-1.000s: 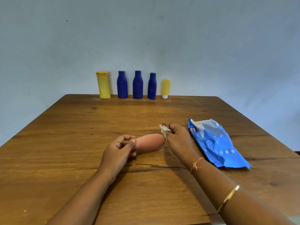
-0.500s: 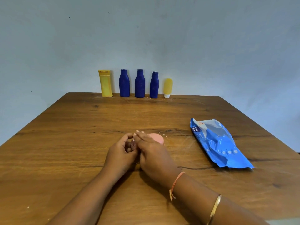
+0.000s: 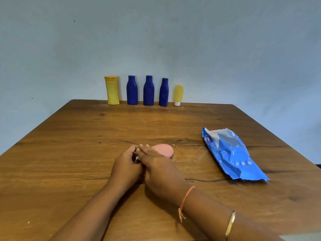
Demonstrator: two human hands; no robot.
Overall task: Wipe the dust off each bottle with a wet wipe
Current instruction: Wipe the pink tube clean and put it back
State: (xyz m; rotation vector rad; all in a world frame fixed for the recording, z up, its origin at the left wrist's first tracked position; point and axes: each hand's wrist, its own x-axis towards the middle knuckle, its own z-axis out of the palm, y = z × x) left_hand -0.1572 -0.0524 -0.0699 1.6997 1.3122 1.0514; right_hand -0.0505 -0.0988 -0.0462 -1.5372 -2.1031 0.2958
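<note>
A pink bottle (image 3: 165, 150) lies on its side on the wooden table (image 3: 86, 153), near the front middle. My left hand (image 3: 126, 166) grips its left end with curled fingers. My right hand (image 3: 159, 168) lies across the bottle's body with the fingers stretched out, pressing down. Only a small white bit of the wet wipe (image 3: 137, 158) shows between the two hands. Most of the bottle is hidden under my right hand.
Along the table's far edge by the wall stand a yellow bottle (image 3: 112, 90), three dark blue bottles (image 3: 148, 90) and a small yellow tube (image 3: 178, 94). A blue wet-wipe pack (image 3: 229, 153) lies to the right of my hands.
My right hand has slid left along the pink bottle from its right tip with the wipe and now covers most of it. My left hand has kept its grip.
</note>
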